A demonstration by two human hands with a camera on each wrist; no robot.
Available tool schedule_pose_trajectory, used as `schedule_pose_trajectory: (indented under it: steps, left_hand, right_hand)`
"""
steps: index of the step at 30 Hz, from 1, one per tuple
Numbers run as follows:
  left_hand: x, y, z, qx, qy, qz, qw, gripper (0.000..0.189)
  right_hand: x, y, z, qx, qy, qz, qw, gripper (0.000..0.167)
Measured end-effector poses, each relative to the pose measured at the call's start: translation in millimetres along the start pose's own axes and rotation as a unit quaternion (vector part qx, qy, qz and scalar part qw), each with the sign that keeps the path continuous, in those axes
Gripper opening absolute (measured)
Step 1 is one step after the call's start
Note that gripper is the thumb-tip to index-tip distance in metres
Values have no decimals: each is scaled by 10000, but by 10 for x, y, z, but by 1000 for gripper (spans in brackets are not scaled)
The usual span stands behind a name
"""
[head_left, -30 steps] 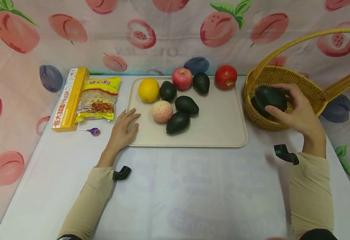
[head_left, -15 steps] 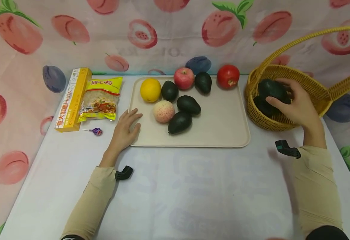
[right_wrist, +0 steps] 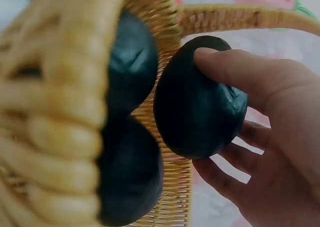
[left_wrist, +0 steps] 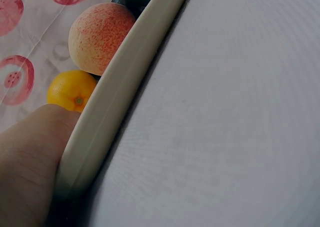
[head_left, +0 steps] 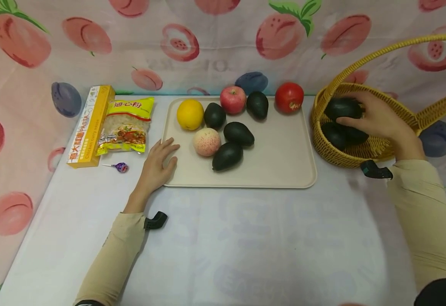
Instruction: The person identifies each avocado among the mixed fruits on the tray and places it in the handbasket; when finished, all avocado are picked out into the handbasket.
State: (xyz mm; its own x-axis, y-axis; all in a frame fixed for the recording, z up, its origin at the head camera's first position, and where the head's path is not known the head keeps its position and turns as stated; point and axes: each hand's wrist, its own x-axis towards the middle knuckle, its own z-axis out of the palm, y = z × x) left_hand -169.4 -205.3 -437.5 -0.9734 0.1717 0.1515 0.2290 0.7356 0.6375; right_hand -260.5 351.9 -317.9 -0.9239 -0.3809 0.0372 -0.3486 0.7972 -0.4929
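Observation:
In the head view my right hand [head_left: 377,114] grips a dark green avocado [head_left: 342,109] inside the wicker basket [head_left: 333,157] at the right. The right wrist view shows my thumb on the near side of this avocado [right_wrist: 195,104] and fingers round the other. Two more avocados [right_wrist: 131,174] lie beside it in the basket. My left hand [head_left: 157,163] rests with spread, relaxed fingers on the left edge of the beige tray [head_left: 280,165]. Several avocados [head_left: 227,156], an orange [head_left: 190,114], a peach [head_left: 206,142], an apple [head_left: 232,100] and a pomegranate [head_left: 289,97] lie on the tray.
Left of the tray are a yellow pasta box [head_left: 90,127], a bag of macaroni [head_left: 126,126] and a wrapped lollipop [head_left: 121,167]. The basket's tall handle [head_left: 379,55] arches over its opening. A fruit-print cloth hangs behind the table.
My right hand has carried the avocado toward the basket's far side, and the forearm has swung right. The two avocados beneath now show more fully. My left hand stays on the tray.

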Motion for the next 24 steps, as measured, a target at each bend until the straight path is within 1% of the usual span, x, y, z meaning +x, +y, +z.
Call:
schedule_pose_trajectory:
  steps: [2,4,8,10,14,18,24]
  left_hand:
    - [-3,-2,2,-11,-5,3,10000,37]
    - [-2,-2,5,-25,-5,18,10000,37]
    - [-4,3,11,-42,-14,17,10000,37]
    - [-7,8,8,-45,-22,1,10000,37]
    - [-16,11,-5,-21,-16,-20,10000,37]
    - [-10,10,-17,-4,-6,10,10000,37]
    - [-4,14,-22,-31,-31,10,10000,37]
  right_hand:
    - [61,42,0,-188,-113,-207,9995,61]
    - [106,74,-3,-269,-282,-195,9990,61]
    - [169,107,-22,-268,-586,135,9978,65]
    - [186,106,-28,-259,-692,237,9970,67]
    - [212,97,-13,-204,-749,241,9967,67]
    - [231,93,18,-159,-767,328,9964,67]
    - [256,77,73,-324,-851,588,9941,70]
